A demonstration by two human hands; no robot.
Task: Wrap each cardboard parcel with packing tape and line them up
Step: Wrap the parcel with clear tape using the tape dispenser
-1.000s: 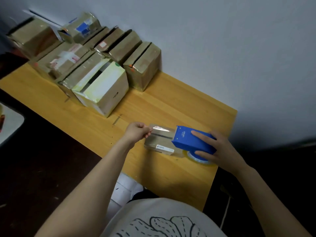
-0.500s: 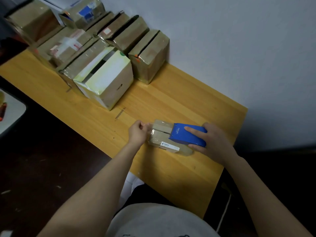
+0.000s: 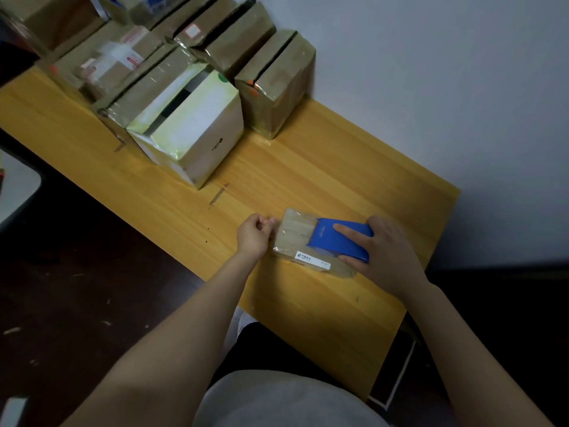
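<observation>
A small flat cardboard parcel (image 3: 295, 238) with a white label lies on the wooden table (image 3: 323, 167) near its front right. My right hand (image 3: 385, 251) grips a blue tape dispenser (image 3: 338, 238) that sits on top of the parcel's right part. My left hand (image 3: 254, 234) is at the parcel's left end, fingers curled and pinching the clear tape end there. Glossy tape covers the parcel's top.
Several taped cardboard parcels (image 3: 274, 84) stand in rows at the table's back left against the white wall; the nearest is a pale box (image 3: 197, 131). A dark floor lies left of the table. My lap is below the table's front edge.
The dispenser came down from a raised tilt onto the parcel, laying the stretched tape flat. My left hand moved down to the parcel's left end. The view shifted closer.
</observation>
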